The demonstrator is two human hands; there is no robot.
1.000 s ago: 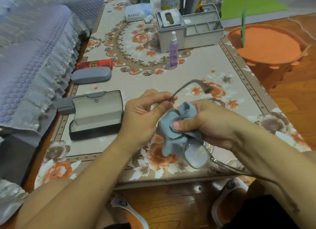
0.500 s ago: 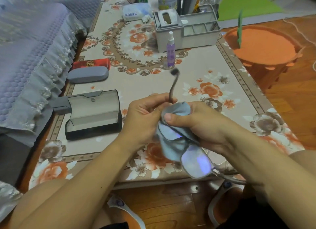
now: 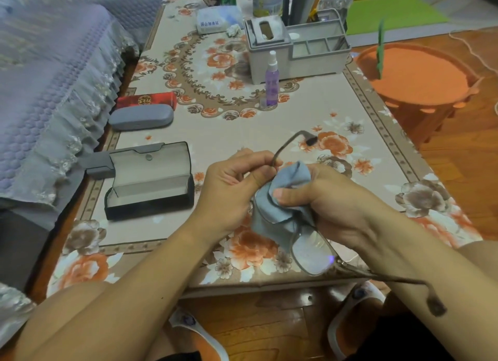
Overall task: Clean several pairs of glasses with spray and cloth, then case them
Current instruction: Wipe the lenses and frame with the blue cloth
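A pair of thin-framed glasses [image 3: 312, 253] hangs over the table's near edge. My left hand [image 3: 231, 185] pinches the frame where one temple arm rises toward the back right. A blue-grey cloth [image 3: 283, 204] is wrapped over one lens, and my right hand [image 3: 331, 201] grips it with the thumb pressing on top. The other lens shows bare below the cloth. An open black glasses case [image 3: 149, 183] lies to the left. The purple spray bottle [image 3: 270, 82] stands upright further back.
A shut grey case [image 3: 141, 117] and a red box [image 3: 147, 100] lie at the table's left edge beside a covered sofa [image 3: 48, 91]. A grey organiser [image 3: 296, 51] stands at the back. An orange stool [image 3: 417, 78] is to the right.
The glasses have turned in my hands: the raised temple arm swung from pointing straight back to leaning right. The cloth stays pressed on the lens.
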